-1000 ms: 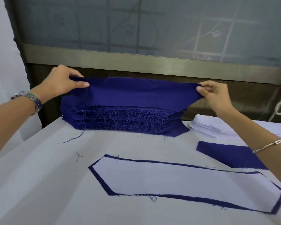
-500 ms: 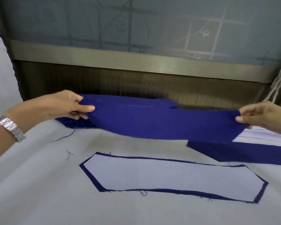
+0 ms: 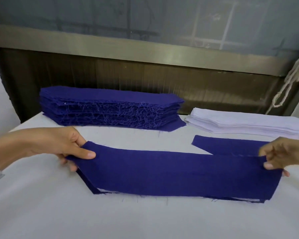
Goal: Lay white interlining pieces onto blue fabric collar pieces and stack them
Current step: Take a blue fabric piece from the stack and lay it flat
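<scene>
Pinching opposite ends of a blue collar piece (image 3: pixel 171 173), the left hand (image 3: pixel 59 147) and right hand (image 3: pixel 283 156) hold it stretched low over the table (image 3: pixel 145 219), each grip clamped on the cloth with the thumb on top. Its near edge meets a lower piece (image 3: pixel 91 185) whose blue border shows beneath. Behind stand a tall blue stack (image 3: pixel 110 109) and, to its right, a lower white stack (image 3: pixel 248 125); a single blue strip (image 3: pixel 228 145) lies just before the white stack.

The interlining stack (image 3: pixel 248 123) is lying right of the collar stack (image 3: pixel 110 107), a loose piece (image 3: pixel 228 145) just before it, perhaps touching.
</scene>
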Demonstrator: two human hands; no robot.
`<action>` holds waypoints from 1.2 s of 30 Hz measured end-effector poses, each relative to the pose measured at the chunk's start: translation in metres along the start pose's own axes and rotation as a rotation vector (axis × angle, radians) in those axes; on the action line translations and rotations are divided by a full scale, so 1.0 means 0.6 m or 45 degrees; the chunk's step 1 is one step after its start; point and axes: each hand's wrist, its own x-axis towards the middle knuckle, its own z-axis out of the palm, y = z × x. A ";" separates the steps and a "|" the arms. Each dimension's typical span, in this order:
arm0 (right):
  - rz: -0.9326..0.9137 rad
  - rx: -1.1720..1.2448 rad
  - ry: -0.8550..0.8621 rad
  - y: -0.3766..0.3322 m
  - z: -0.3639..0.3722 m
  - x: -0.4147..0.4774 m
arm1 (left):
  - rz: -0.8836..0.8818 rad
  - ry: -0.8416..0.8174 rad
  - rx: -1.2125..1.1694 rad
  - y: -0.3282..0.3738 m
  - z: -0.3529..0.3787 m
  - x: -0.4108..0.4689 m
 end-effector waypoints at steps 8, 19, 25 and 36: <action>0.015 -0.047 -0.018 -0.036 0.025 -0.016 | -0.157 0.048 0.058 0.001 0.012 0.003; 0.007 0.055 -0.072 -0.109 0.072 -0.029 | -0.225 0.051 0.088 0.004 0.022 0.005; 0.057 0.051 0.000 -0.094 0.069 -0.028 | -0.259 0.095 0.078 0.006 0.028 0.009; 0.067 0.002 0.040 -0.109 0.078 -0.036 | -0.256 0.158 0.063 0.011 0.034 0.007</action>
